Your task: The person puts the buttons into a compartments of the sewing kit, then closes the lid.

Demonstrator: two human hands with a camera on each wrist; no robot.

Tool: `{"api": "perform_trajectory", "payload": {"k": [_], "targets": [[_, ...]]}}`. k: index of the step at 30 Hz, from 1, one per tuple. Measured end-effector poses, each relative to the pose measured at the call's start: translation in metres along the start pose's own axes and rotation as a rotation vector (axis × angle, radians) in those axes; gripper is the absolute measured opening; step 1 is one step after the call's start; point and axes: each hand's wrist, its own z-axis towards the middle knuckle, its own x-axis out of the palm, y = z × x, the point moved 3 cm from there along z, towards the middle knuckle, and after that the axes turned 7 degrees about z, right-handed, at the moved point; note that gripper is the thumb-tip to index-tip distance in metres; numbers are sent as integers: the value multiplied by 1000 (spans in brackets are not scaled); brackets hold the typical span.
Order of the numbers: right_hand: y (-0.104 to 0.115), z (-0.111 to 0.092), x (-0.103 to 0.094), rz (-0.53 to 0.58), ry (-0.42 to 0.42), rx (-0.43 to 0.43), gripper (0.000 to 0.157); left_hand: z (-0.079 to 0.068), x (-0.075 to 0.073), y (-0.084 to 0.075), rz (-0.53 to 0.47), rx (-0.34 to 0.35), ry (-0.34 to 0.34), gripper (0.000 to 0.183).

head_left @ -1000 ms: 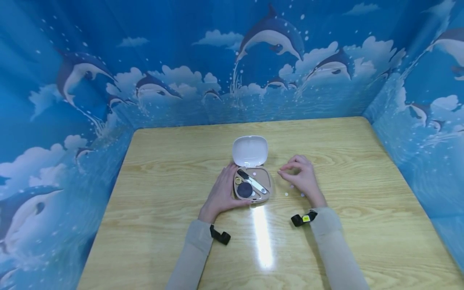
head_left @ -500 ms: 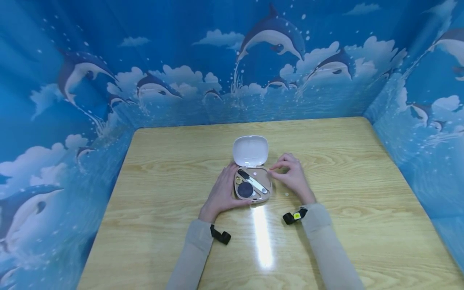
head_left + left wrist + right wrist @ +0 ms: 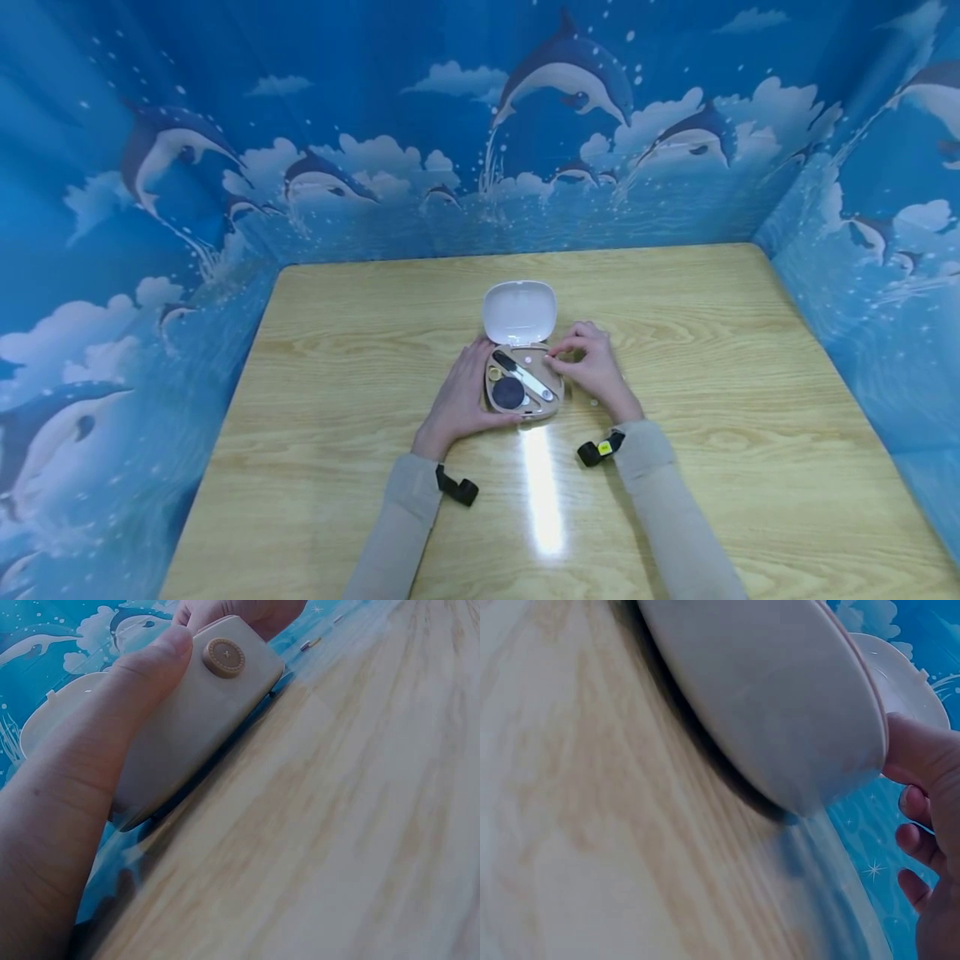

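A small beige case (image 3: 551,400) stands on the table with its white lid (image 3: 519,312) raised at the back. My left hand (image 3: 461,396) holds it, fingers along the left side, thumb against the front by the round catch (image 3: 224,658). Inside lie a black-and-white tool (image 3: 528,380), a dark round disc (image 3: 508,392), a gold ring-like piece (image 3: 494,374) and a small white disc (image 3: 528,360). My right hand (image 3: 592,362) is over the case's right rim, thumb and forefinger pinched together around a tiny white disc, mostly hidden by the fingertips.
One small white disc (image 3: 594,402) lies on the wooden table (image 3: 360,350) right of the case, beside my right wrist. A blue dolphin-print curtain (image 3: 390,167) stands around the table's back and sides.
My right hand has moved left from the table beside the case to above its right compartment, thumb and forefinger pinched throughout. The left hand and case stay put.
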Motion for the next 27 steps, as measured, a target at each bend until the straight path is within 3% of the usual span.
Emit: {"api": "perform_trajectory", "payload": {"k": [12, 27], "targets": [[5, 0, 7, -36, 24, -44, 13, 0, 0, 1, 8, -10, 15, 128], [0, 0, 10, -2, 13, -58, 14, 0, 1, 2, 17, 5, 14, 129]]}}
